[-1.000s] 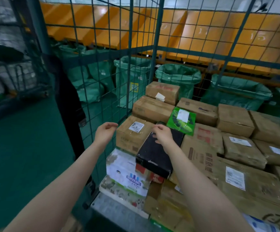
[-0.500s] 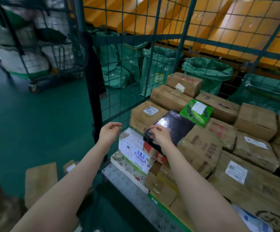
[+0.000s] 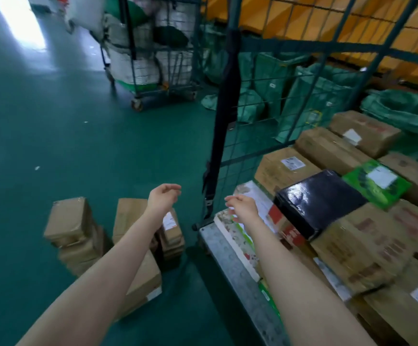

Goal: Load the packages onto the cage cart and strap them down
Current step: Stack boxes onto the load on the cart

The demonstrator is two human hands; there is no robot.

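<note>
Both hands, the left hand [image 3: 164, 197] and right hand [image 3: 243, 208], hang empty with fingers loosely curled, between the floor packages [image 3: 138, 245] and the cage cart [image 3: 230, 265], where the tilted black box [image 3: 317, 201] could slide off.

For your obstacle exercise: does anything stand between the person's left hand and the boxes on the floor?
Nothing visible does. The left hand is empty, above the floor boxes; only air lies between them.
</note>
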